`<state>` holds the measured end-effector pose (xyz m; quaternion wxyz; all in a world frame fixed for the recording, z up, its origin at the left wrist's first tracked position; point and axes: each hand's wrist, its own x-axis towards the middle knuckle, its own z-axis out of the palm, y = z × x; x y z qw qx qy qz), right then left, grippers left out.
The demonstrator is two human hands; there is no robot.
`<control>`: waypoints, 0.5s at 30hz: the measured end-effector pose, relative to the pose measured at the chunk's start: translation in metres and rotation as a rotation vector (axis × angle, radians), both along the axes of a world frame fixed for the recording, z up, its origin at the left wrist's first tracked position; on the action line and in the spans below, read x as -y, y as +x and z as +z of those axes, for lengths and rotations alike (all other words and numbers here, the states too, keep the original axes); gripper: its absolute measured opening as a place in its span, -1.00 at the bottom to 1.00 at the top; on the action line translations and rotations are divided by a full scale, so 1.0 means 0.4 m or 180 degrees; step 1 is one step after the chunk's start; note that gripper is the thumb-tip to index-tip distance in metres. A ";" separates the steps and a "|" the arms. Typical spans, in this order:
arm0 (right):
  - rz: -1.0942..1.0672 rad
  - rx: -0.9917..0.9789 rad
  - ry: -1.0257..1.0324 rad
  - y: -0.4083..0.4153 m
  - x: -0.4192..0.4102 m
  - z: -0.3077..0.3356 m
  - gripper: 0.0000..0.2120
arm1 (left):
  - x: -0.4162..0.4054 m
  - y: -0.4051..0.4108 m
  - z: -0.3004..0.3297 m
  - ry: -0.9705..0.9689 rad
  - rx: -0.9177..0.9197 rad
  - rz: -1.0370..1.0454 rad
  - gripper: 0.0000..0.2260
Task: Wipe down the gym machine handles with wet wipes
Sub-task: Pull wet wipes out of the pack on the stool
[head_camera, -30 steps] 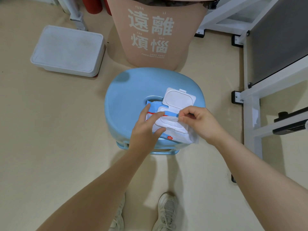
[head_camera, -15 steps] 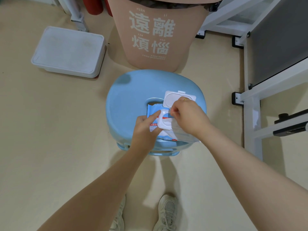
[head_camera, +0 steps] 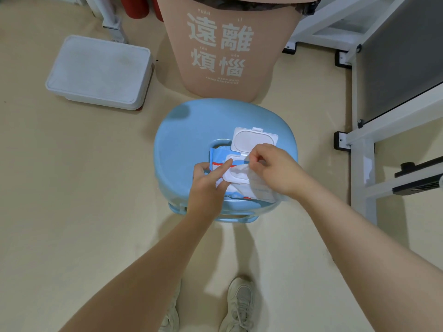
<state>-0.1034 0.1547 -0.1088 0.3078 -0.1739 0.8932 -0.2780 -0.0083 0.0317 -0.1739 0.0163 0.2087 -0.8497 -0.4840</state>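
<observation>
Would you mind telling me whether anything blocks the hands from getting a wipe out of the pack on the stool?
Nothing visible does. The pack's lid is flipped open, the right hand already pinches a wet wipe at the opening, and the left hand rests on the wipes pack.

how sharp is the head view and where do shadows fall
Head view: fairly sharp at centre, bin lettering readable; wide-angle bending stretches the forearms at the edges; soft even light; faint shadows on the floor below the stool; no glare.
</observation>
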 end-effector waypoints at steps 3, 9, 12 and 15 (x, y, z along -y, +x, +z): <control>-0.0548 0.0162 -0.0397 0.008 -0.029 -0.004 -0.81 | 0.011 0.003 0.000 -0.0047 -0.0005 0.0001 -0.63; 0.0140 -0.0841 0.0660 0.052 0.056 -0.004 -0.66 | 0.007 0.005 -0.001 0.0009 0.0042 0.0070 -0.61; -0.0125 -0.1124 0.0607 0.060 0.075 -0.016 -0.82 | 0.007 0.007 0.002 0.0028 0.0059 0.0065 -0.60; -0.1156 -0.0690 -0.0204 0.039 0.057 -0.021 -0.84 | 0.009 0.006 0.005 -0.0045 0.0132 0.0040 -0.61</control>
